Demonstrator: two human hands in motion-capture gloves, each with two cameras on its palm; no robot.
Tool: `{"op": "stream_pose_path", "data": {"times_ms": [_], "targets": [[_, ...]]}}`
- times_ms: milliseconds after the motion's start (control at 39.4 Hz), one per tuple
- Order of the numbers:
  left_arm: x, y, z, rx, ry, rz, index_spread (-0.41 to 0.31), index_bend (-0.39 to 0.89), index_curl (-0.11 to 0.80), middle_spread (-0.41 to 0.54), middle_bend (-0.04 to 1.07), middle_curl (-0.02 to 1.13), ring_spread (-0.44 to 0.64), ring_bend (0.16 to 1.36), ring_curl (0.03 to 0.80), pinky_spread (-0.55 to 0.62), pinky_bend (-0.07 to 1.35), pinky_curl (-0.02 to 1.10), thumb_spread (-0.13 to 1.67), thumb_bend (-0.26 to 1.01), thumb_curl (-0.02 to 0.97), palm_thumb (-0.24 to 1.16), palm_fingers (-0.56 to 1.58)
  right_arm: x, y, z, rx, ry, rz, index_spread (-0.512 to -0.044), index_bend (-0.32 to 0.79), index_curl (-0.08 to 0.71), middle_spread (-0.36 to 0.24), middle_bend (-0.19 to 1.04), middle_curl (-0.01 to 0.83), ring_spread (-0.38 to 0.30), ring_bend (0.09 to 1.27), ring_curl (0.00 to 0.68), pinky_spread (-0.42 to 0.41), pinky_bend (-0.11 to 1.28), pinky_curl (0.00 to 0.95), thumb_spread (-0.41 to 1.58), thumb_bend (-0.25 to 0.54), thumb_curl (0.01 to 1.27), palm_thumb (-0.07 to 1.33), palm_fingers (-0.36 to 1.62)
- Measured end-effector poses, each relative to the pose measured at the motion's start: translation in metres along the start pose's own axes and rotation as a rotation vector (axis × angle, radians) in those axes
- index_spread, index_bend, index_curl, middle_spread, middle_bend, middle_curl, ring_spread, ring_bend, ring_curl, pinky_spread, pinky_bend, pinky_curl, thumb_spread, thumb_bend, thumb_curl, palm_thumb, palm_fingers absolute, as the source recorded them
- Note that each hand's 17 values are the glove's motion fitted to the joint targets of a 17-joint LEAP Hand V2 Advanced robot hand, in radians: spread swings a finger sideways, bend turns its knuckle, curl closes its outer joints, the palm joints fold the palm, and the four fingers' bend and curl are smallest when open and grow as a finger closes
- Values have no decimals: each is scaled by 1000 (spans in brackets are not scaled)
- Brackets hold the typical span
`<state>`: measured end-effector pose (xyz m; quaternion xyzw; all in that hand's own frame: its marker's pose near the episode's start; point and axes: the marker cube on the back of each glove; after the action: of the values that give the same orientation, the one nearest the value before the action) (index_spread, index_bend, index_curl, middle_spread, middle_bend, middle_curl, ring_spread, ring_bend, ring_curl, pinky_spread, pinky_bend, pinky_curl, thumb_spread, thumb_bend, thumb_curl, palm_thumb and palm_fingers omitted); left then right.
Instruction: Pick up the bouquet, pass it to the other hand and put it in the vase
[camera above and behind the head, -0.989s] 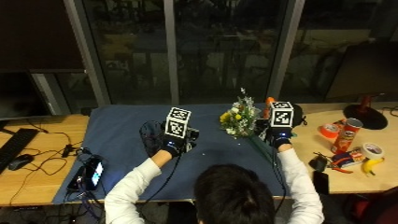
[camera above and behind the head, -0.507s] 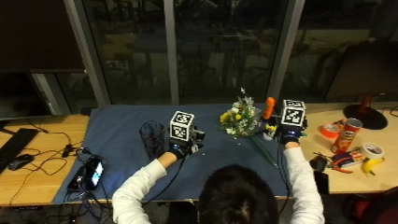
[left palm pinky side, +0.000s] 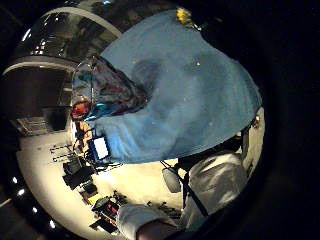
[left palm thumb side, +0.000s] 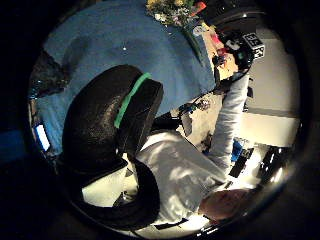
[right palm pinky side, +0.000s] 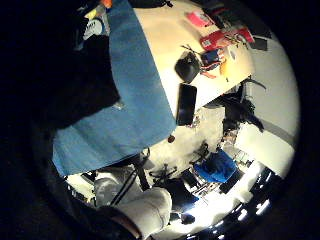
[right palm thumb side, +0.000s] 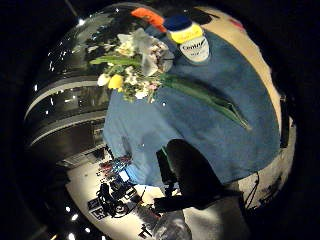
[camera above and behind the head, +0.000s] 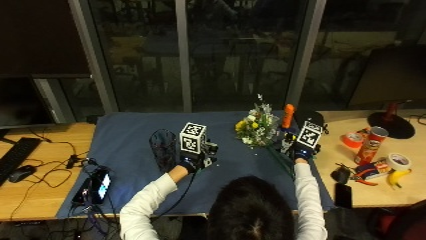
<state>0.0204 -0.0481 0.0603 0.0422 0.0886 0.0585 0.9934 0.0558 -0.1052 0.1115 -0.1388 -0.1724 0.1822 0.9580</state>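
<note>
Both gloved hands have travelled farther up the blue cloth (camera above and behind the head: 133, 150) since a second ago, the left hand (camera above and behind the head: 190, 161) now just beside the dark glass vase (camera above and behind the head: 162, 148), the right hand (camera above and behind the head: 301, 150) close to the bouquet (camera above and behind the head: 256, 127). From its place on the cloth, the bouquet of yellow and white flowers sends its long green stems (camera above and behind the head: 279, 161) running back toward the person. The left thumb (left palm thumb side: 107, 120) shows curled in its palm view with nothing inside it, and the vase (left palm pinky side: 102, 92) stands apart from that hand. Whether the right hand's fingers are apart or together cannot be told; its thumb-side view shows the bouquet (right palm thumb side: 135, 65) lying untouched on the cloth beside a blue-capped bottle (right palm thumb side: 187, 37). A phone (camera above and behind the head: 100, 184) rests at the cloth's left edge, and a Pringles can (camera above and behind the head: 371, 145) and a banana (camera above and behind the head: 398, 177) sit on the wooden table (camera above and behind the head: 40, 175).
</note>
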Motion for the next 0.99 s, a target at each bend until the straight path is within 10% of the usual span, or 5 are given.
{"op": "stream_pose_path", "data": {"times_ms": [101, 634, 812, 989], "targets": [[-5, 0, 3, -6, 11, -8, 32, 102, 133, 225, 264, 330, 250, 726, 287, 219, 600, 344, 1191, -16, 217, 145, 161, -4, -20, 17, 260, 44, -25, -165, 83, 139, -31, 271, 370, -108, 685, 368, 59, 650, 343, 1061, 2, 278, 448, 608], [-8, -14, 18, -67, 70, -14, 32, 107, 159, 228, 261, 357, 281, 703, 285, 222, 587, 357, 1201, -15, 236, 158, 152, -1, -63, 89, 148, 19, 75, -193, 68, 144, -100, 233, 411, -187, 743, 410, -175, 734, 374, 1025, 38, 370, 785, 895], [-13, -16, 25, -119, 97, -21, 32, 104, 163, 228, 262, 362, 283, 701, 285, 223, 583, 360, 1202, -16, 239, 158, 153, -2, -68, 85, 251, -53, 103, -220, 313, 262, -148, 238, 450, -195, 635, 424, -213, 628, 389, 1032, 106, 415, 969, 1083], [-20, -14, 28, -129, 84, -42, 32, 109, 169, 228, 257, 365, 285, 698, 285, 223, 578, 363, 1210, -11, 243, 171, 156, -6, -66, 83, 264, -58, 27, -215, 302, 328, -186, 244, 476, -233, 644, 441, -271, 642, 403, 1032, 114, 439, 1048, 1311]]}}
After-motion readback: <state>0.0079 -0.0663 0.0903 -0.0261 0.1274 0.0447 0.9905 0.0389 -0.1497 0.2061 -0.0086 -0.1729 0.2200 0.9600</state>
